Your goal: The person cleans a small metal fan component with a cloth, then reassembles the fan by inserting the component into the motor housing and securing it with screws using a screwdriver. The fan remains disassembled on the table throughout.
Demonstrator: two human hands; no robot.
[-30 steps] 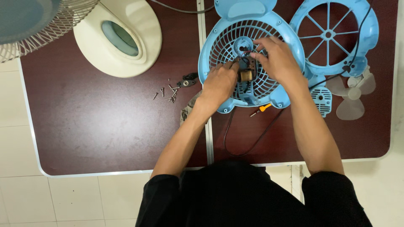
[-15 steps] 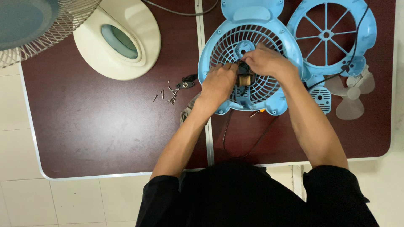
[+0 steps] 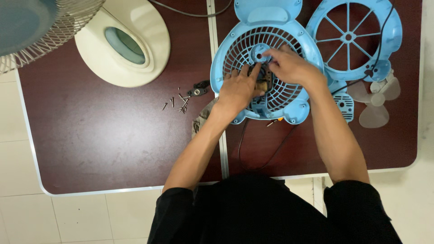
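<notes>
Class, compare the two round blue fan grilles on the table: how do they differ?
The rear grille has many fine slats; the front grille has a few wide spokes. Both hands, left hand and right hand, rest on the rear grille; the front grille lies untouched. Both are light blue plastic.

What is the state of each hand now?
Left hand: open, fingers resting on the blue fan grille.
Right hand: fingers pinching the motor part at the grille's centre.

Black short-sleeved top; forearms bare; no rings or watch visible.
</notes>
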